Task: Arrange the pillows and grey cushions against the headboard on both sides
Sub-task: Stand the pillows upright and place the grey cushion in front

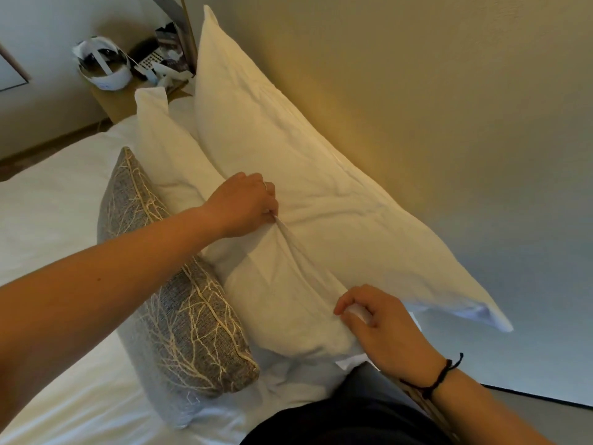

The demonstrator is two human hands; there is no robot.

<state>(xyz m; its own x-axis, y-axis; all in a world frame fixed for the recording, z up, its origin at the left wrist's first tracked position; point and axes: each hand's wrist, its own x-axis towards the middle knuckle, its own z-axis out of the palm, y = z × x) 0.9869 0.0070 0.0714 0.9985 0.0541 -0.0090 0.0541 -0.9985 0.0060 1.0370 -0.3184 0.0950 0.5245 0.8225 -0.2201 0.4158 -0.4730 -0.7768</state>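
Three white pillows, as far as folds allow counting, and one grey cushion (179, 303) stand along the wall. The left hand (244, 205) pinches the front pillow (288, 284); the right hand (382, 332) grips its near edge. Open bed (54, 207) lies left.

Two white pillows lean toward the wall on the bed (48, 220). The left hand (244, 207) pinches the front pillow (288, 284) near its middle, and the right hand (382, 332) grips its lower edge. A grey cushion (179, 316) stands just beside it, with the back pillow (272, 123) behind.
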